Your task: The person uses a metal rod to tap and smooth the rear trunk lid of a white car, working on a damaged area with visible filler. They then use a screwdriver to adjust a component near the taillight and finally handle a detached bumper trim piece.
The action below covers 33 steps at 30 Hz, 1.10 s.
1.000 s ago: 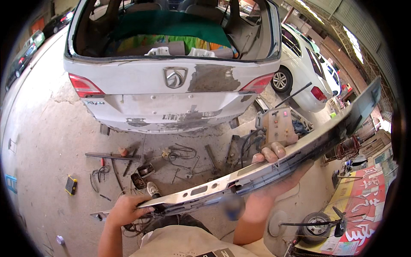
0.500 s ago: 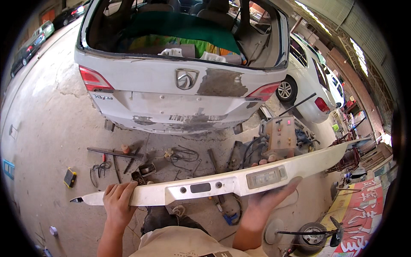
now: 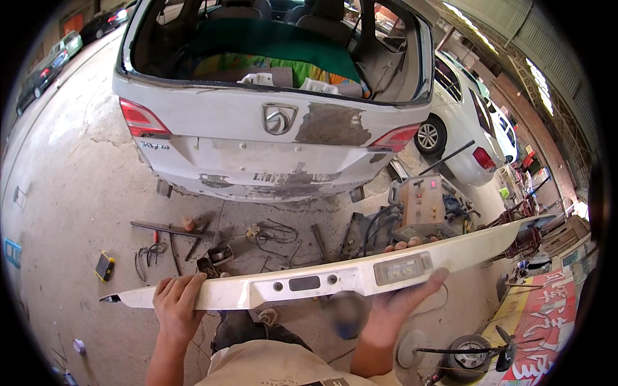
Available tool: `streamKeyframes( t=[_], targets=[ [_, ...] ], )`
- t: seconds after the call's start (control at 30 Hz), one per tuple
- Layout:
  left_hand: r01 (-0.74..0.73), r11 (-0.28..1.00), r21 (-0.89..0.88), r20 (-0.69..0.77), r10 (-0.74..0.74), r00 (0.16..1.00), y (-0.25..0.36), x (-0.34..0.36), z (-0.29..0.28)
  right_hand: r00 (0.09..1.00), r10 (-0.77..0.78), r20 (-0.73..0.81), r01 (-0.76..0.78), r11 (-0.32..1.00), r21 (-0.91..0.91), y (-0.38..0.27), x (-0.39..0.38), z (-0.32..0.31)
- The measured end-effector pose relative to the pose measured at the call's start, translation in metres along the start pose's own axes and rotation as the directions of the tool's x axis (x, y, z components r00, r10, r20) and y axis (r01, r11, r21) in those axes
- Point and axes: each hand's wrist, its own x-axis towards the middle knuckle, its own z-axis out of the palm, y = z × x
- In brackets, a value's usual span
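Note:
I hold a long white car trim panel (image 3: pixel 335 275) level in front of me, with a dark handle recess and a lamp lens on its face. My left hand (image 3: pixel 177 303) grips it near its left end, fingers curled over the top edge. My right hand (image 3: pixel 402 297) holds it from beneath by the lamp lens, fingertips showing above the top edge. Beyond it stands a white hatchback (image 3: pixel 270 122) with no tailgate glass, its rear paint sanded and patched grey.
Hand tools, cables and small parts (image 3: pixel 212 241) lie scattered on the concrete floor under the car's rear. A beige machine box (image 3: pixel 421 206) stands to the right. Another white car (image 3: pixel 460 119) is parked behind it. A red banner (image 3: pixel 547 321) and a fan (image 3: pixel 476 360) lie lower right.
The panel has turned from tilted, dark inner side up, to level with its white face toward me. Both hands stayed on it. The view has moved closer to the car.

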Motion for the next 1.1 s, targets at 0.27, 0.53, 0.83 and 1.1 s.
streamKeyframes(
  t=[0.27, 0.53, 0.83, 1.1],
  targets=[
    [0.012, 1.0, -0.016, 0.026, -0.011, 1.0, -0.003, 0.0, 0.001, 0.997, 0.019, -0.072, -0.02, 1.0, -0.01, 0.004, -0.005, -0.004],
    [0.022, 1.0, 0.02, 0.005, -0.022, 1.0, -0.004, 0.002, -0.001, 0.999, 0.034, -0.033, -0.032, 0.999, 0.039, 0.008, -0.006, -0.008],
    [0.003, 0.995, 0.102, -0.052, 0.002, 0.999, 0.006, 0.006, -0.006, 0.997, 0.064, 0.032, -0.067, 0.994, 0.082, 0.004, -0.009, -0.017],
    [-0.024, 0.984, 0.175, -0.172, 0.054, 0.984, 0.01, 0.006, -0.004, 0.992, 0.12, 0.049, -0.124, 0.989, 0.076, 0.0, -0.011, -0.018]
  ],
)
